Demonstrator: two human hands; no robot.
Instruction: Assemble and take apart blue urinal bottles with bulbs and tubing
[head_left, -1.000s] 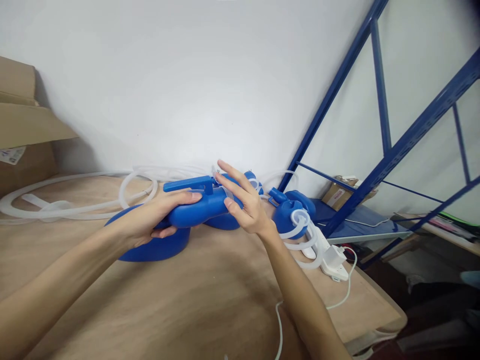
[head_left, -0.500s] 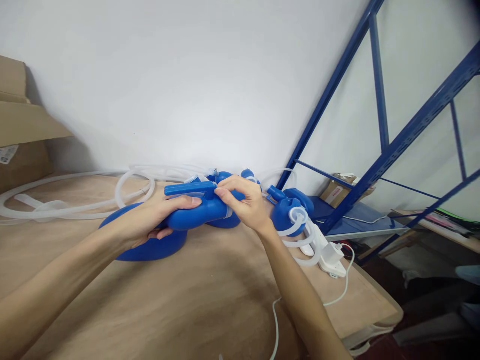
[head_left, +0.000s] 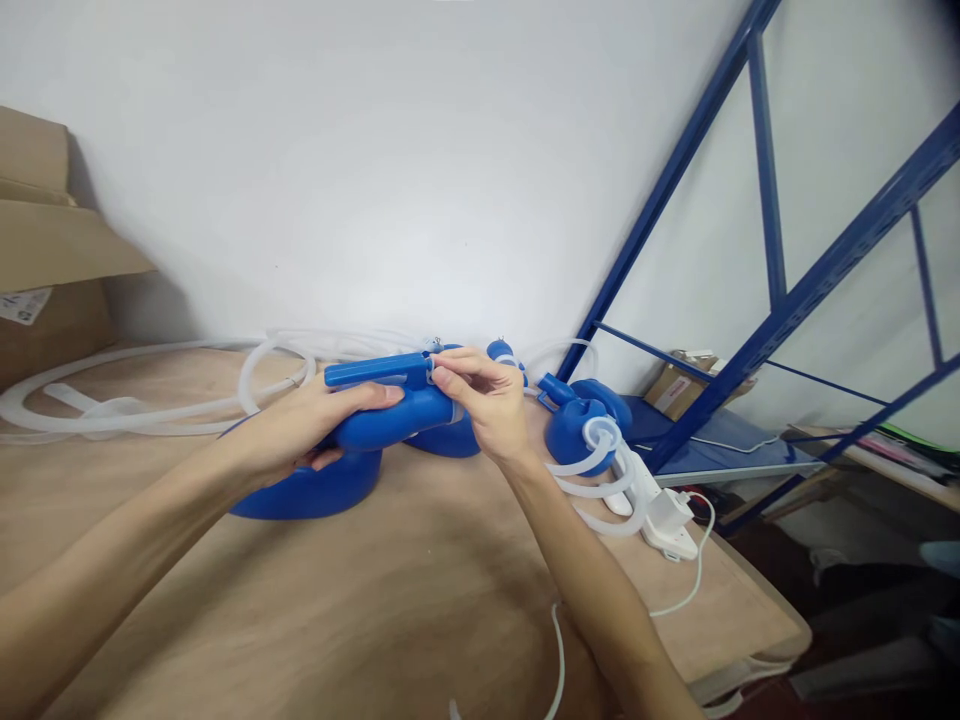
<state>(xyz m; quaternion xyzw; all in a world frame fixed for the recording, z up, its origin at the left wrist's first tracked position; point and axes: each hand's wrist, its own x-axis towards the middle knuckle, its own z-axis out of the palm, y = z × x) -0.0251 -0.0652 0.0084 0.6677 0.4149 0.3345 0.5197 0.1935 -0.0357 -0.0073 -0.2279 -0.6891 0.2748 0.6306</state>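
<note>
My left hand point(head_left: 319, 425) is wrapped round a blue plastic bottle point(head_left: 405, 418) with a long grip handle point(head_left: 375, 370) on top. Its thumb lies along the bottle just under the handle. The bottle is tilted, with its neck pointing right and its wide body on or just above the table. My right hand point(head_left: 491, 395) pinches at the handle's right end, where a small pale piece shows between the fingertips. I cannot make out what that piece is. Behind my hands sits another blue bottle point(head_left: 446, 440), partly hidden.
Translucent hoses point(head_left: 172, 425) lie coiled at the left of the wooden table point(head_left: 337, 620). On the right are another blue bottle point(head_left: 577, 430) with a looped hose and a white power strip point(head_left: 667, 530). A cardboard box point(head_left: 60, 250) stands left; a blue metal rack point(head_left: 675, 430) rises right.
The view has shifted slightly. My right fingers have moved a little at the handle's right end, and the pale piece there shows more. My left hand keeps its hold on the bottle.
</note>
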